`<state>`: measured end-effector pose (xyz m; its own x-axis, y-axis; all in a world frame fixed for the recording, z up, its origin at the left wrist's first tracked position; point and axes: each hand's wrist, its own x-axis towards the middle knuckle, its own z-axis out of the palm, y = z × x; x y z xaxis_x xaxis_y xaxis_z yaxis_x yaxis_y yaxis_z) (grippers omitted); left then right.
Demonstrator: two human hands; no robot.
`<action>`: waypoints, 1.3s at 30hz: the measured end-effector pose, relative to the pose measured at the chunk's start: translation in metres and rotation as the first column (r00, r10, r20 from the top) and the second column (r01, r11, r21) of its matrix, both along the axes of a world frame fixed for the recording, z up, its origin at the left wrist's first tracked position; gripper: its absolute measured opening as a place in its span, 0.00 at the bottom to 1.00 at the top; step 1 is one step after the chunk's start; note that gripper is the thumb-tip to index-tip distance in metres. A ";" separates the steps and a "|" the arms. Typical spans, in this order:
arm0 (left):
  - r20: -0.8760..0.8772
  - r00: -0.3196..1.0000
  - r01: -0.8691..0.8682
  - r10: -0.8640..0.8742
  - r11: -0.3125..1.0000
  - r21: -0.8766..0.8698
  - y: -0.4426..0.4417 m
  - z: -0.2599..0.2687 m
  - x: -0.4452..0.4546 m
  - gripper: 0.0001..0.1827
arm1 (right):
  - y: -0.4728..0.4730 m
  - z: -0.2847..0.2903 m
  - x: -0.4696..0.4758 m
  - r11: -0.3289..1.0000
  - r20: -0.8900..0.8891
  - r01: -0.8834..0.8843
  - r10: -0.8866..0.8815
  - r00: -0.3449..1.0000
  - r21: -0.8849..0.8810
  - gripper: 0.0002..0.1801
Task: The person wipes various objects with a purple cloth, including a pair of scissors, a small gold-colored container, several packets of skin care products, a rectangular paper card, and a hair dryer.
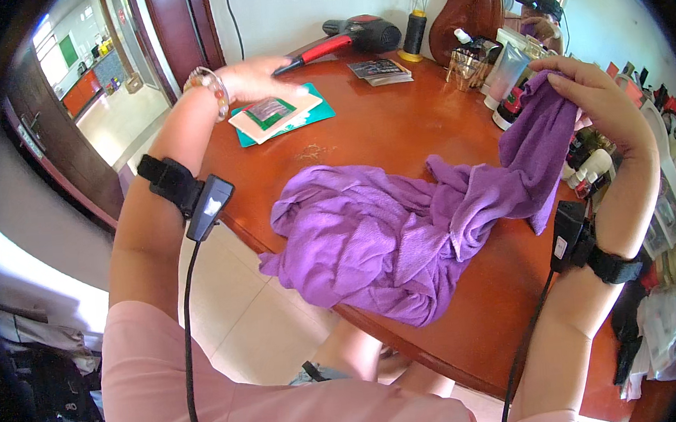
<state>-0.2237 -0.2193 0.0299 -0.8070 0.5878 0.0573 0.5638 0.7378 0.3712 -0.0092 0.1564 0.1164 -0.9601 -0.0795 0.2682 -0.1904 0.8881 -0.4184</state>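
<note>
A crumpled purple towel lies heaped across the front of the wooden tabletop. One end of it is lifted at the right, where my right hand pinches the cloth between thumb and fingers. At the far left, my left hand reaches over a flat white box that rests on a teal packet. The dark handle end of a red and black hair dryer lies between its thumb and fingers. Blur hides whether the left hand grips anything.
Behind stand a spool of black thread with needles and a stack of cards. Bottles and a cosmetic tube crowd the right side before a mirror. A plastic bag lies at the lower right. Cables hang from both forearm devices.
</note>
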 end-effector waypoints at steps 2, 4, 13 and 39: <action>0.206 0.976 -0.047 0.064 0.995 -0.086 -0.009 -0.017 -0.005 0.36 | 0.000 -0.004 -0.004 0.995 -0.073 -0.077 0.082 0.994 0.067 0.16; 0.137 0.989 0.057 -0.048 0.996 -0.065 -0.010 -0.020 0.008 0.31 | -0.010 -0.006 -0.004 0.992 -0.027 -0.110 0.112 0.993 0.059 0.15; 0.023 0.991 0.125 -0.128 0.986 0.115 0.019 -0.034 0.018 0.19 | -0.032 -0.001 0.002 0.998 0.079 0.060 -0.058 0.995 -0.019 0.16; 0.139 0.645 -0.074 -0.751 0.120 0.990 0.135 0.011 0.091 0.17 | -0.109 -0.067 -0.079 0.930 -0.640 -0.223 -0.019 0.768 -0.294 0.17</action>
